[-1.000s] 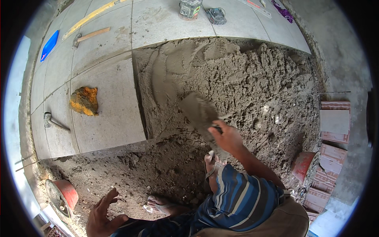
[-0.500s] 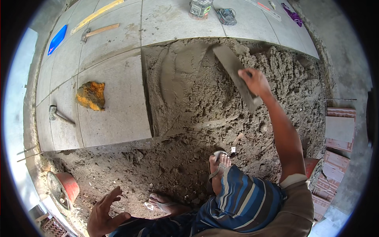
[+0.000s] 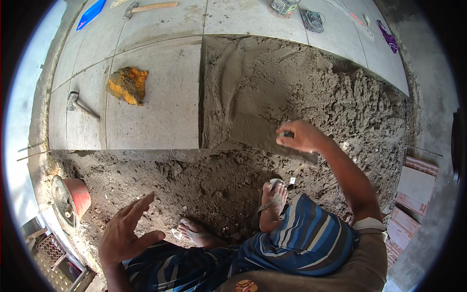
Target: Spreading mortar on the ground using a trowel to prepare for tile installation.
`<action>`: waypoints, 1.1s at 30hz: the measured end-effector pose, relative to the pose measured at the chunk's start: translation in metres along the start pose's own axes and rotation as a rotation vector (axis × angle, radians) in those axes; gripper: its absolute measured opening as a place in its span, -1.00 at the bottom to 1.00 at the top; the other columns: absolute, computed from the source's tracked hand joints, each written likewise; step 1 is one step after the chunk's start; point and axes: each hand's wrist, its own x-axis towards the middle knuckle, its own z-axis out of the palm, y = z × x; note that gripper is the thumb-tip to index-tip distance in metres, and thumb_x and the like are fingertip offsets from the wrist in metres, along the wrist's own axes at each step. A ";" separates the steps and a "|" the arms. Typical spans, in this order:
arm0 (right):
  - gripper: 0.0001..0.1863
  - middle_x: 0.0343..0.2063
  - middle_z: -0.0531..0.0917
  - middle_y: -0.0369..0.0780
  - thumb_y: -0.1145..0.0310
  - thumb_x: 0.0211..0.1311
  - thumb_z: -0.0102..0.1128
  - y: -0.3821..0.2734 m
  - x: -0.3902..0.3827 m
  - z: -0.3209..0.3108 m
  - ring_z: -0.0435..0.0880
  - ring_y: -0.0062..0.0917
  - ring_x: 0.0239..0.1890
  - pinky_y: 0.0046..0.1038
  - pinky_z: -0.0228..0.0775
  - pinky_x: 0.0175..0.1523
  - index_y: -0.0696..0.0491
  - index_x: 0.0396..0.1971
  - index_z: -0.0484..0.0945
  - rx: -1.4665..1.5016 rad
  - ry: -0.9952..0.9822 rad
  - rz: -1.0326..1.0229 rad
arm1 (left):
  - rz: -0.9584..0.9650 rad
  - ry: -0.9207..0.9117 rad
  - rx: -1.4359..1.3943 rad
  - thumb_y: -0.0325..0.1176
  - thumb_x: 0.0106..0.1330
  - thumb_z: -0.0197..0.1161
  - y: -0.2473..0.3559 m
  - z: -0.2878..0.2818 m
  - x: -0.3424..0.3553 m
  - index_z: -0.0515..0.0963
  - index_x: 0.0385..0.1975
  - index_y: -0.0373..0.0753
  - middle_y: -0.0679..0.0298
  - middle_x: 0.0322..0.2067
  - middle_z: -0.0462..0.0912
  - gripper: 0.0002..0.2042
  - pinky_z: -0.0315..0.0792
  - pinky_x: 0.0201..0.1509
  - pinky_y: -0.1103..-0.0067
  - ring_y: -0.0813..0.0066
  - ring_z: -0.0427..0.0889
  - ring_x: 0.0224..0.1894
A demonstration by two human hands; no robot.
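Observation:
My right hand [image 3: 304, 137] is closed round the handle of a long flat plastering trowel [image 3: 258, 134]. The trowel's blade is coated in grey mortar and lies against the near part of the wet mortar bed [image 3: 272, 73]. A smooth swept patch shows on the bed's left and far side, while its right side is rough and lumpy. Low on the left, my left hand [image 3: 129, 228] hangs above my knee, fingers apart and holding nothing. Left of the bed, a large grey floor tile [image 3: 155, 109] carries a mortar-smeared orange-yellow sponge [image 3: 128, 85].
A small hammer [image 3: 82, 104] lies on the tiles at left; a wooden-handled hammer [image 3: 153, 7] and blue tray [image 3: 91, 13] lie farther back. A bucket [image 3: 283, 8] stands at the far edge. Boxed tiles [image 3: 413, 187] line the right; a red container [image 3: 78, 197] sits at left.
My right hand has brought the trowel nearer and to the left, turning its blade closer to crosswise. My left hand stays open and raised. The view has shifted, so the tiles sit higher.

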 end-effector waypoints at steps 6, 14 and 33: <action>-0.43 -0.39 0.79 -0.17 -0.21 0.39 0.16 0.000 -0.040 0.011 0.78 -0.42 -0.36 -0.21 0.63 -0.06 -0.09 0.16 0.64 -0.215 0.139 -0.018 | -0.004 -0.020 -0.054 0.06 0.10 0.57 -0.002 -0.003 -0.024 0.36 0.36 -0.40 -0.17 0.09 0.65 -0.09 0.58 0.14 0.27 -0.03 0.71 0.08; -0.51 -0.49 0.71 -0.14 -0.05 0.52 0.01 -0.041 0.009 0.065 0.76 -0.31 -0.43 -0.26 0.65 -0.27 0.03 0.15 0.48 -0.472 0.423 -0.201 | 0.025 0.008 -0.120 0.02 0.09 0.59 -0.022 -0.002 -0.024 0.37 0.33 -0.46 -0.20 0.09 0.64 -0.09 0.59 0.14 0.28 -0.02 0.72 0.08; -0.58 -0.41 0.72 -0.06 0.05 0.55 -0.04 -0.063 0.089 -0.014 0.78 -0.11 -0.32 -0.07 0.63 -0.18 0.02 0.18 0.46 -0.518 0.566 -0.150 | -0.107 -0.111 -0.235 -0.15 0.20 0.55 -0.016 -0.013 -0.024 0.29 0.43 -0.37 -0.07 0.26 0.54 -0.15 0.49 0.29 0.27 0.04 0.59 0.26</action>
